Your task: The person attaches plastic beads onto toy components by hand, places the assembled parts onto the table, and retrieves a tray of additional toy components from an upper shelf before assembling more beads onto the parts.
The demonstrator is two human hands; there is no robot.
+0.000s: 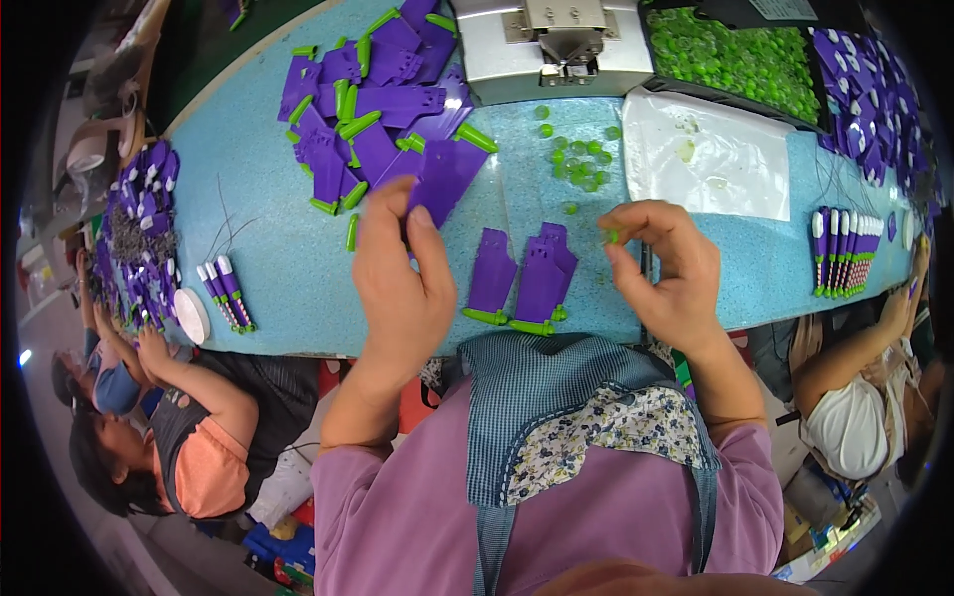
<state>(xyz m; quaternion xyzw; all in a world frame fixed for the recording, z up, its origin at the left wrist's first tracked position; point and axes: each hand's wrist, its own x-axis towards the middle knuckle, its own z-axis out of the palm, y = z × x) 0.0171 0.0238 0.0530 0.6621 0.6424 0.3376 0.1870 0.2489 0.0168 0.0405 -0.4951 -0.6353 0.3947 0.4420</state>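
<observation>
The left hand has its grip closed on a purple piece, at eleven o'clock from the person; the right hand pinches a green bead, at twelve. Loose beads lie near, probably for short reaching.

Factory-type assembly workshop, small plastic parts, several people at benches.
Long blue worktable with heaped purple plastic parts, bulk green beads, steel-cased bench machine; co-worker in orange sleeves at left, co-worker in white at right, more purple parts piled near both; checked apron on the camera wearer.
</observation>
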